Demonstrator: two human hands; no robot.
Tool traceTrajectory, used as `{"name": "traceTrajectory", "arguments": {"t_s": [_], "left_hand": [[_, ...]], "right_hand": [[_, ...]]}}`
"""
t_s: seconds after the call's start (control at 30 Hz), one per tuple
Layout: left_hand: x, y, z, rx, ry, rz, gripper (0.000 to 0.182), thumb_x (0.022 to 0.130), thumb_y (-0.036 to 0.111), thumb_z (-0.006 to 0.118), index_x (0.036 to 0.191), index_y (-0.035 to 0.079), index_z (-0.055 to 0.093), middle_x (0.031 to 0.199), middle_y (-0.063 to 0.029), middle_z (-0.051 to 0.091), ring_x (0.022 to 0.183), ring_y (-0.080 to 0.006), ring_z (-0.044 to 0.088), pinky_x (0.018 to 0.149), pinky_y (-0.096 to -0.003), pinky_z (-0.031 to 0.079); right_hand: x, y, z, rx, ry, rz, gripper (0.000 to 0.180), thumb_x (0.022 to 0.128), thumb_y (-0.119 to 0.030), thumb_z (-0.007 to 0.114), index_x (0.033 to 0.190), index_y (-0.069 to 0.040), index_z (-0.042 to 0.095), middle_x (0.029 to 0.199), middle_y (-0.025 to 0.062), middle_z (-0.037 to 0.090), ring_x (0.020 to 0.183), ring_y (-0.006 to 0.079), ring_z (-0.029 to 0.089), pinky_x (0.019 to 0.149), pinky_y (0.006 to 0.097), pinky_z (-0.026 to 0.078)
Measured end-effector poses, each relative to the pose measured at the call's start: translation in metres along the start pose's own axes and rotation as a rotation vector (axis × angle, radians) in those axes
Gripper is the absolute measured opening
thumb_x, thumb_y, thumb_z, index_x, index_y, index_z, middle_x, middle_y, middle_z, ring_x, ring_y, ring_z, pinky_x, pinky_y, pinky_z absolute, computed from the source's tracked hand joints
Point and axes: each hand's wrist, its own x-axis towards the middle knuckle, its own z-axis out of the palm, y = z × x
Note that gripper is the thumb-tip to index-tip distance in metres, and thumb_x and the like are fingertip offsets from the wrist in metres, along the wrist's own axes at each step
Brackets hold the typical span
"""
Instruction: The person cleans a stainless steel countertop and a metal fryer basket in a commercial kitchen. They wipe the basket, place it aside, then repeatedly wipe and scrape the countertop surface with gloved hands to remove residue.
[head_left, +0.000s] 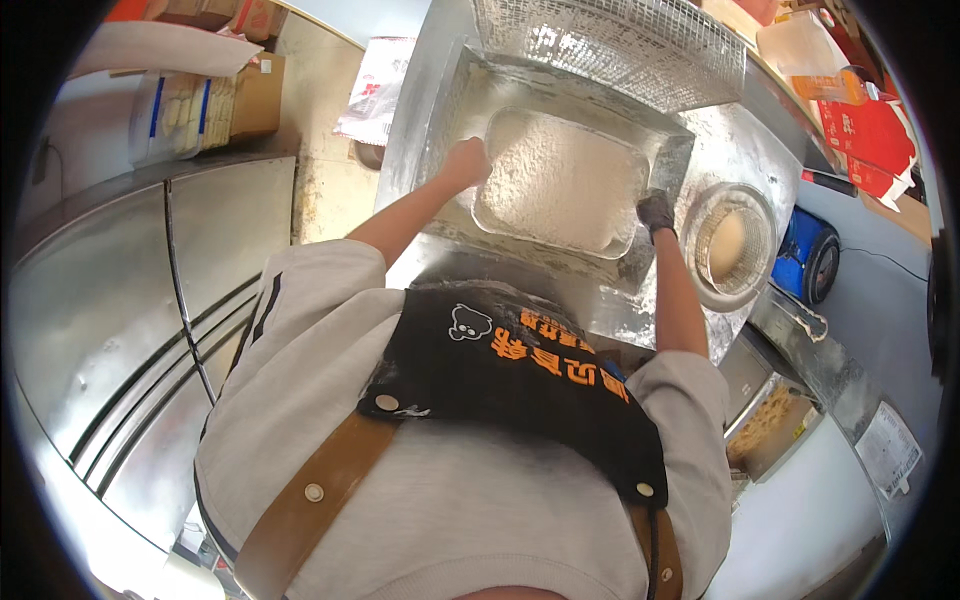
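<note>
A clear rectangular tub (559, 246) of pale flour-like powder (562, 180) sits inside a powder-dusted metal basin (442, 204). My bare left hand (466, 162) is closed at the tub's left rim. At the opposite end, my right hand (657, 211), in a dark glove, grips the right rim. The fingers are partly hidden on both sides. Behind the tub, a large wire mesh basket (607, 49) leans over the back of the basin. Right of my right hand, a round wire strainer (731, 251) rests in a bowl, with pale powder showing inside.
White powder coats the metal worktop (750, 142) around the basin. A printed plastic bag (379, 90) lies by its left side. A blue drum (802, 255) stands at the right. Steel cabinets (225, 225) line the left, near a cardboard box (259, 94).
</note>
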Motion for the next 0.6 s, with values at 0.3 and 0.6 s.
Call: {"name": "traceTrajectory", "arguments": {"t_s": [0.3,0.6], "left_hand": [[-0.017,-0.026,-0.013,0.008,0.025,-0.057,0.028,0.075,0.02,0.055,0.092,-0.002,0.06,0.097,-0.0255,0.061,0.09,-0.0422,0.059,0.08,-0.0473,0.048],[-0.001,-0.04,-0.002,0.077,-0.011,0.026,0.024,0.073,0.018,0.057,0.084,-0.002,0.062,0.091,-0.0253,0.062,0.087,-0.0419,0.06,0.077,-0.0474,0.048]], "right_hand": [[-0.026,-0.024,0.014,-0.068,0.021,-0.044,0.032,0.074,-0.022,0.053,0.098,-0.003,0.063,0.107,0.0221,0.06,0.103,0.0379,0.056,0.089,0.0419,0.045],[-0.052,-0.029,-0.014,-0.057,0.087,-0.098,0.033,0.074,-0.019,0.054,0.104,-0.006,0.061,0.109,0.0219,0.059,0.106,0.0372,0.055,0.091,0.0414,0.044]]}}
